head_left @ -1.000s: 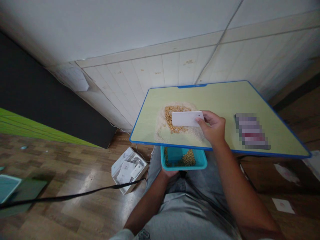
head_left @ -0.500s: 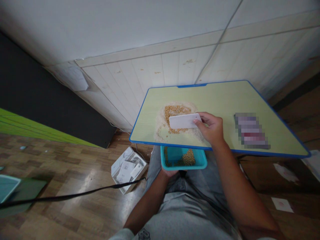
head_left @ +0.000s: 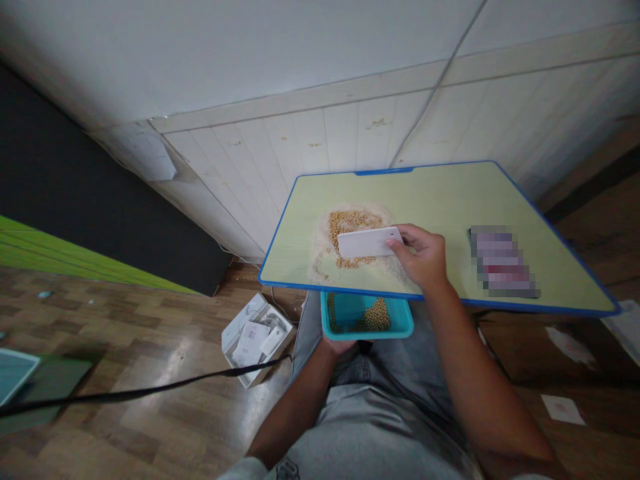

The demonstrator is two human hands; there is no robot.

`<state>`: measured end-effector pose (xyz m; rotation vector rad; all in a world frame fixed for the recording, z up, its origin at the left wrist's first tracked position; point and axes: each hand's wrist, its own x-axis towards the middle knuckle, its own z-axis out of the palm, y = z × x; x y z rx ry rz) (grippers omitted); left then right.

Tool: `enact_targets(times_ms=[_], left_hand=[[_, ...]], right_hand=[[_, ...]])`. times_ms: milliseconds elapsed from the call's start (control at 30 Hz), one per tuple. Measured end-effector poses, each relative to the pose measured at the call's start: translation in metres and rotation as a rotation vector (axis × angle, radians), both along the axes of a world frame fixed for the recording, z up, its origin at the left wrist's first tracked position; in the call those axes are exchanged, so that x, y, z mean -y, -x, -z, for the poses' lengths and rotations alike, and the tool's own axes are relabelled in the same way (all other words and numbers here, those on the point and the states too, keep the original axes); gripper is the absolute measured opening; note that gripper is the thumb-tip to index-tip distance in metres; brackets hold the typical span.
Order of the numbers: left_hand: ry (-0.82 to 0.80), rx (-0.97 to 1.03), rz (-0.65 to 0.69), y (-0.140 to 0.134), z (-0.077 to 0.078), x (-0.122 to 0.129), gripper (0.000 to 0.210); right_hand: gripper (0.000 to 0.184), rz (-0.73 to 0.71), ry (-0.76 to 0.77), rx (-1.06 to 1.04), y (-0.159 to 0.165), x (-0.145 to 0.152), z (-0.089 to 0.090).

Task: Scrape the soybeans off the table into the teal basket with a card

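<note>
My right hand point(head_left: 420, 252) is closed on one end of a flat white scraper point(head_left: 363, 243), fingers above and thumb on the near face. The scraper stands tilted over a patch of yellow soybeans point(head_left: 353, 219), covering part of them. Around the beans lies a ring of fine pale grains point(head_left: 316, 250), perhaps rice, on the light green tabletop point(head_left: 435, 193). Below the table's front edge, over my lap, my left hand point(head_left: 341, 345) holds a turquoise plastic tray point(head_left: 410, 327) from underneath, most of its fingers hidden. More soybeans point(head_left: 379, 317) are heaped inside, mainly to the right.
A pixelated phone-like slab point(head_left: 503, 261) lies at the table's right. On the floor to the left are an open white box point(head_left: 257, 340) with papers and cables, and a greenish bin point(head_left: 50, 380). A black strap point(head_left: 165, 387) crosses the lower left. The wall borders the table's far edge.
</note>
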<state>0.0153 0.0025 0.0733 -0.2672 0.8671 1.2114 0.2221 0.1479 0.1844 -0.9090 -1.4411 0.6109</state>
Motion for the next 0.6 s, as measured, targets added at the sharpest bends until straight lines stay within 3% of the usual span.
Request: enact_targets(times_ms=[167, 400, 600], left_hand=[[0.004, -0.020, 0.006, -0.001, -0.001, 0.001, 0.040], [-0.133, -0.001, 0.041, -0.005, 0.006, -0.003, 0.037], [-0.115, 0.006, 0.025, -0.006, 0.004, -0.006, 0.040]], right_hand=[[0.028, 0.048, 0.000, -0.023, 0.000, -0.001, 0.002], [0.029, -0.059, -0.005, 0.036, 0.006, 0.003, -0.003], [0.021, -0.123, -0.014, 0.105, 0.014, 0.014, -0.010]])
